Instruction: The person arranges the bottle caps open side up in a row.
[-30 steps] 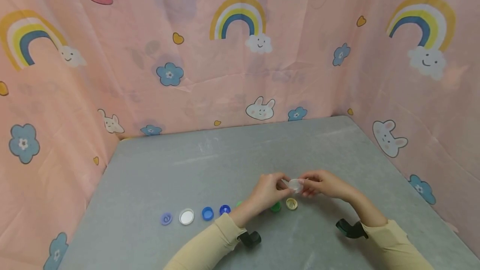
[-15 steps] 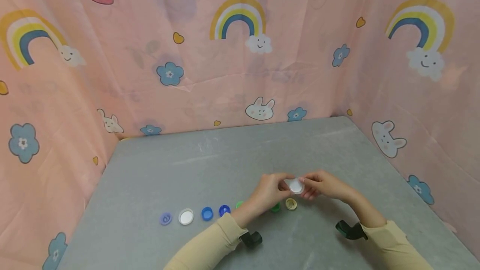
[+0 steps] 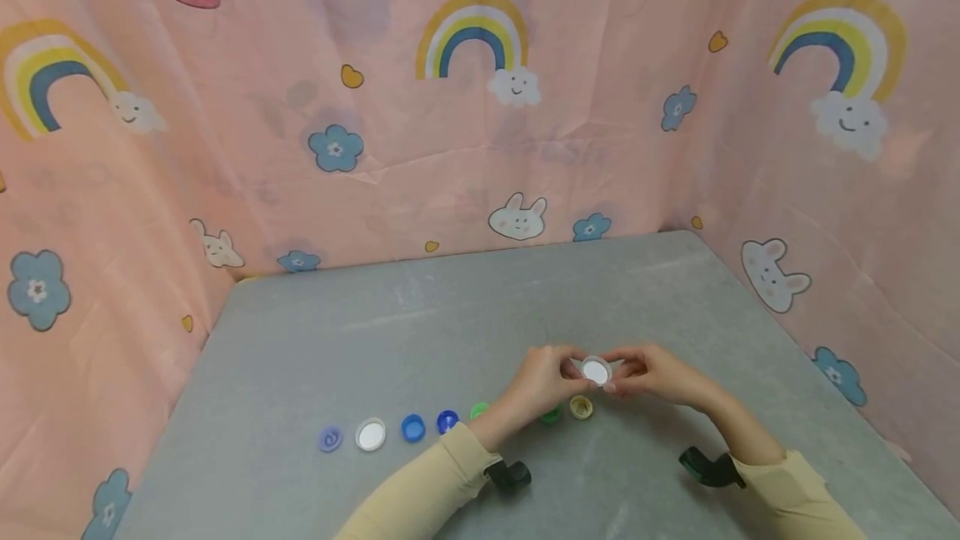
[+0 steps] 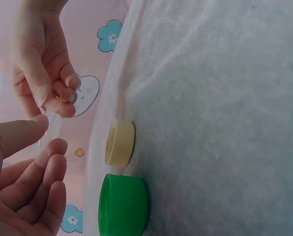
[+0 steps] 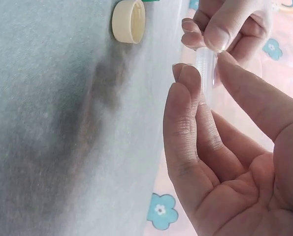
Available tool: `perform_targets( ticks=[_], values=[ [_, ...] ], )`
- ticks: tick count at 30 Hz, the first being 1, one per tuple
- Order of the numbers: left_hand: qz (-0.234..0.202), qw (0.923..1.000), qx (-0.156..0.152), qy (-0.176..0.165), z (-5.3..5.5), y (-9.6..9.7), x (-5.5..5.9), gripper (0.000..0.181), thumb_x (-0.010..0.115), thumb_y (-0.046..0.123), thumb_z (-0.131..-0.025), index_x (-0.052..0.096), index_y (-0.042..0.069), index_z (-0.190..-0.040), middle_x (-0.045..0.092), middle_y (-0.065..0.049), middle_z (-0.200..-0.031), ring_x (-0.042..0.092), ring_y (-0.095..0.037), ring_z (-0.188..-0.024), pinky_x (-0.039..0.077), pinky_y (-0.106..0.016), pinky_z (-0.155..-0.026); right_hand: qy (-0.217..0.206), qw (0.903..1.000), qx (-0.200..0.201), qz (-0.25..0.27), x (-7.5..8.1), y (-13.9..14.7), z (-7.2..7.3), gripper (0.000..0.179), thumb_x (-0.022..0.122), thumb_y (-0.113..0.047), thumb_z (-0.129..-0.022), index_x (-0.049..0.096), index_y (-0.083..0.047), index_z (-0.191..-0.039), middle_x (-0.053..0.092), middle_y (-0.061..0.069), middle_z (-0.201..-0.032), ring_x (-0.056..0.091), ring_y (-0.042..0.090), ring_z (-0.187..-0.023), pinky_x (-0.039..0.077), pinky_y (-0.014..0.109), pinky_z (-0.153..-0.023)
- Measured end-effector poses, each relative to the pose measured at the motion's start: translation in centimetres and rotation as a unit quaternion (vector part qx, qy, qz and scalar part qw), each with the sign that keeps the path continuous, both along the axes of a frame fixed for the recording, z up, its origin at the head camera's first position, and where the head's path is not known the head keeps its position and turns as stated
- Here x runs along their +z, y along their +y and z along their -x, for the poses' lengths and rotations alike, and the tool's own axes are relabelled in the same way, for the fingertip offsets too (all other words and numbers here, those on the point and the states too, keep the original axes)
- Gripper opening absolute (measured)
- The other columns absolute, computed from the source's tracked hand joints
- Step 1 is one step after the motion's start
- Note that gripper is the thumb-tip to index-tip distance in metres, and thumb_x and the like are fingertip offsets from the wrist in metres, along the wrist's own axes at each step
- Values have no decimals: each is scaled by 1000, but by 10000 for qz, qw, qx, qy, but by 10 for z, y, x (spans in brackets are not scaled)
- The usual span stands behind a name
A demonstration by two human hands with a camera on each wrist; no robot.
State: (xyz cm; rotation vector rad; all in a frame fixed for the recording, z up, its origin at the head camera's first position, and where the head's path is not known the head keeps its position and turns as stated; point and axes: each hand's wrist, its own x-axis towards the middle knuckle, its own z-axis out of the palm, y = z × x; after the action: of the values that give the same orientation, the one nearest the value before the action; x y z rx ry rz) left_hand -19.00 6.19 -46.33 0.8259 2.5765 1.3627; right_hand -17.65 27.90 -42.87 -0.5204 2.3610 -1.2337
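Note:
A translucent white bottle cap (image 3: 596, 371) with a ridged side is raised over the table, its round white face toward the head camera. My left hand (image 3: 543, 380) pinches it from the left between thumb and fingers. From the other side my right hand (image 3: 660, 373) pinches its edge, and the right wrist view shows thumb and fingertips on either side of the cap (image 5: 205, 71). Below the hands sit a cream cap (image 3: 581, 407) and a green cap (image 4: 123, 205). The left forearm hides part of the row of caps.
The row goes on leftward along the grey table (image 3: 375, 332): a light green cap (image 3: 479, 409), a dark blue cap (image 3: 447, 421), a blue cap (image 3: 413, 428), a white cap (image 3: 371, 435) and a purple cap (image 3: 330, 439). A pink patterned curtain (image 3: 420, 132) encloses the table.
The translucent cap has turned so its white face shows to the head camera. My right hand's fingers have shifted to its right edge; the left hand stays nearly in place.

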Motion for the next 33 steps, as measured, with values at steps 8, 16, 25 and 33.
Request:
perform_targets(
  ticks=[8, 16, 25, 33],
  values=[
    [-31, 10000, -49, 69, 0, 3, 0, 22, 80, 25, -77, 72, 12, -92, 68, 9, -71, 53, 9, -57, 44, -11, -53, 357, 9989, -31, -309, -2, 1, 0, 51, 72, -21, -84, 57, 9, -122, 71, 6, -84, 63, 11, -71, 50, 24, -63],
    [558, 9978, -180, 293, 2, 10, -4, 26, 82, 35, -73, 75, 16, -89, 67, 12, -74, 52, 9, -62, 42, -8, -57, 816, 9949, 483, -348, -5, 8, 3, 37, 77, -19, -79, 67, 5, -105, 72, 12, -92, 68, 12, -79, 54, 22, -66],
    [1050, 9936, -349, 222, 4, 26, -14, 24, 82, 34, -72, 76, 17, -87, 65, 14, -69, 49, 7, -57, 39, -9, -53, 589, 9941, 744, -517, -10, 16, 3, 36, 79, -19, -76, 68, 3, -101, 72, 10, -89, 69, 12, -77, 54, 22, -66],
    [1141, 9930, -309, 45, 2, 34, -20, 23, 83, 33, -71, 75, 17, -85, 57, 16, -60, 46, 6, -45, 40, -11, -45, 373, 9948, 749, -581, -15, 20, 6, 38, 81, -18, -73, 67, 3, -102, 71, 9, -90, 68, 15, -78, 53, 22, -66]
  ],
)
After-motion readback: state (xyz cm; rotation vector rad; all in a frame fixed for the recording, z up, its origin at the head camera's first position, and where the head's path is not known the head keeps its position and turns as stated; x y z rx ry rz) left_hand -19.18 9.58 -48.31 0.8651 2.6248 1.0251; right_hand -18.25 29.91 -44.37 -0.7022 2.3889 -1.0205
